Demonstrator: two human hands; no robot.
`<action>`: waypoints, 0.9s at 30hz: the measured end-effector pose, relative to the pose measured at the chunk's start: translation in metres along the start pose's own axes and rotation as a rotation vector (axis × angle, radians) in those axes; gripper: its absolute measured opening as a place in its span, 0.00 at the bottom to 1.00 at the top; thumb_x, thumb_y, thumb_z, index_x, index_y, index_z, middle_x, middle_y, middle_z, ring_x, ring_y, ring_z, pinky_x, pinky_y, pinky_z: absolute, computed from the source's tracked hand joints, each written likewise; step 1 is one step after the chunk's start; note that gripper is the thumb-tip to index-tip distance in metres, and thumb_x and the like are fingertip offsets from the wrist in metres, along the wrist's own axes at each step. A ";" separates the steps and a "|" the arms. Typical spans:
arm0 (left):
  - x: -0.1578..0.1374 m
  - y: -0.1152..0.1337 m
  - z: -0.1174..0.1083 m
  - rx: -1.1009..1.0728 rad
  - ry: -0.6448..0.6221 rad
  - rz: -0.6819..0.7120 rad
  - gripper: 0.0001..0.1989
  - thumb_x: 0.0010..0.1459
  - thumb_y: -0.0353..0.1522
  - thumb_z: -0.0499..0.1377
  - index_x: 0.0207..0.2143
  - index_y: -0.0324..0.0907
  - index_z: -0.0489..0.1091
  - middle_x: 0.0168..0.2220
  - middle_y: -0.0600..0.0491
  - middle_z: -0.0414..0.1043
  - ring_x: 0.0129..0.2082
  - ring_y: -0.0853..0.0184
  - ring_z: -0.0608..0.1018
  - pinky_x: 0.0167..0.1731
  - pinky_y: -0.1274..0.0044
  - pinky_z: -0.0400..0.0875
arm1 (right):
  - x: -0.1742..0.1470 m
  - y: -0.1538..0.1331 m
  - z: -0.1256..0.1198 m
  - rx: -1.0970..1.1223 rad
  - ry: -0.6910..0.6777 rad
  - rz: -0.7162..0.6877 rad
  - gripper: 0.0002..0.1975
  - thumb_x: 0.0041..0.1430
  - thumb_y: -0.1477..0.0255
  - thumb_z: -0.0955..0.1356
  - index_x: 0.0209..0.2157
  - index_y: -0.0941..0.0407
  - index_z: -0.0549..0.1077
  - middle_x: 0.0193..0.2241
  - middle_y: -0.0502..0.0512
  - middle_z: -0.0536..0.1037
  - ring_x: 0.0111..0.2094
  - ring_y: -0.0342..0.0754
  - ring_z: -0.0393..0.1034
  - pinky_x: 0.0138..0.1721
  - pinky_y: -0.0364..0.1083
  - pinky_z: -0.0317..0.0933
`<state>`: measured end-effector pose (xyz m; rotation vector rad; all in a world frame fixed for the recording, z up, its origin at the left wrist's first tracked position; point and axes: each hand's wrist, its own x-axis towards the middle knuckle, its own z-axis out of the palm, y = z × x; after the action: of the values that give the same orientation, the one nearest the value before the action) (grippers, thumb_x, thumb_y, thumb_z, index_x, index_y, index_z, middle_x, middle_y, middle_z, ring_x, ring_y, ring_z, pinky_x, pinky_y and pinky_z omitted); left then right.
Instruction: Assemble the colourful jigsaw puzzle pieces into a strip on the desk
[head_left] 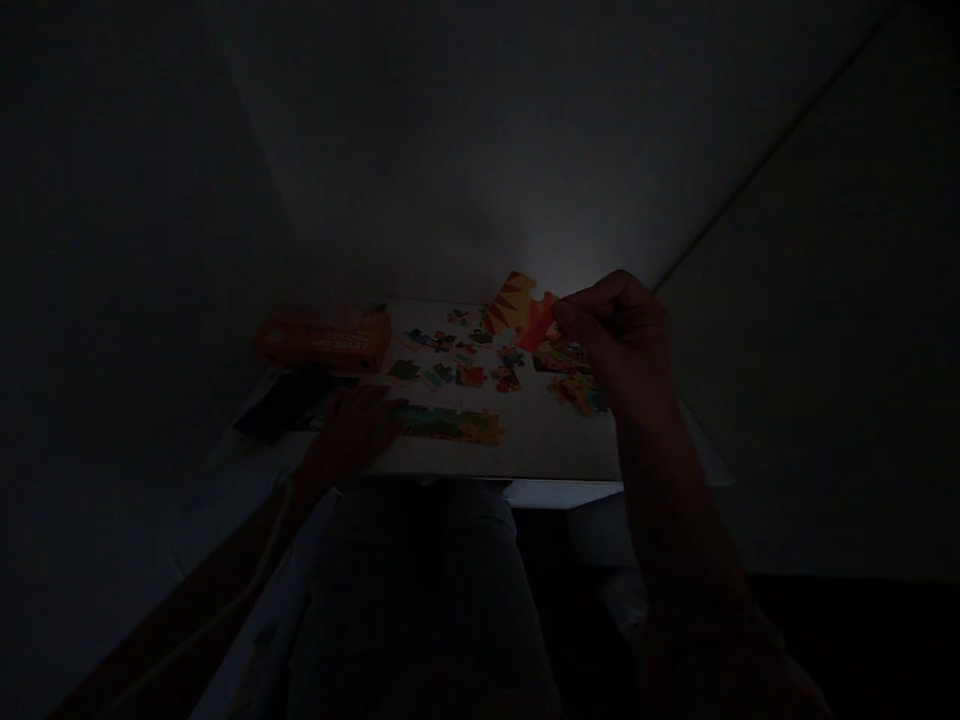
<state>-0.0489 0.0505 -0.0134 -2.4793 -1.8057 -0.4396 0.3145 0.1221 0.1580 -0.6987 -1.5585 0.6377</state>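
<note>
In the dim head view, my right hand (626,335) pinches an orange and yellow jigsaw puzzle piece (517,308) by its right edge, raised above the table. My left hand (360,425) lies with its fingers stretched out at the left end of a joined strip of puzzle pieces (450,424). Behind that strip several loose pieces lie scattered, among them a green one (403,369) and an orange-red one (472,376). More pieces (574,390) lie close together to the right, partly hidden by my right hand.
An orange box (326,338) with pale lettering stands at the back left of the white table (555,450). In front of it is a dark flat object (281,405), too dim to name. The table's front edge runs just above my legs (427,590). A wall rises behind.
</note>
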 end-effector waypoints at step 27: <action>-0.001 -0.007 0.007 0.036 0.044 0.064 0.26 0.84 0.44 0.50 0.72 0.46 0.76 0.71 0.36 0.73 0.69 0.38 0.74 0.73 0.44 0.59 | -0.044 -0.055 -0.033 -0.060 -0.039 -0.009 0.34 0.68 0.50 0.81 0.70 0.31 0.72 0.40 0.46 0.81 0.33 0.50 0.84 0.33 0.51 0.83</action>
<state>-0.0540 0.0534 -0.0212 -2.4751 -1.6976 -0.4502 0.3460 0.0526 0.1735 -0.7270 -1.6218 0.6033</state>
